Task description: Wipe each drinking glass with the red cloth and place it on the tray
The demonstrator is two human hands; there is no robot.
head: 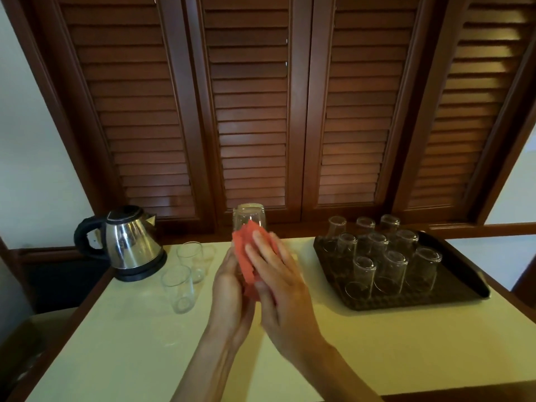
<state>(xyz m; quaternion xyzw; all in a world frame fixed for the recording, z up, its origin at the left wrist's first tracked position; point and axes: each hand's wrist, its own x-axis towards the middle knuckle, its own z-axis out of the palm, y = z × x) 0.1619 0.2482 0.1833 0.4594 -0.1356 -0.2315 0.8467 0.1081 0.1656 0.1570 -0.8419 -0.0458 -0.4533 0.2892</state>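
Hands [255, 282] round cloth-wrapped glass [249, 217] (no labels)

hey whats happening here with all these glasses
A person is wiping a drinking glass, held above the table: the left hand grips it while the right hand presses the red cloth against its side. Nine glasses stand upside down on the dark tray. About three upright glasses wait beside the kettle.

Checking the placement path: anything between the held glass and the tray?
Nothing visible. The glass, held with the red cloth, is up above the table; the gap across to the tray is bare, and its near right part is free.
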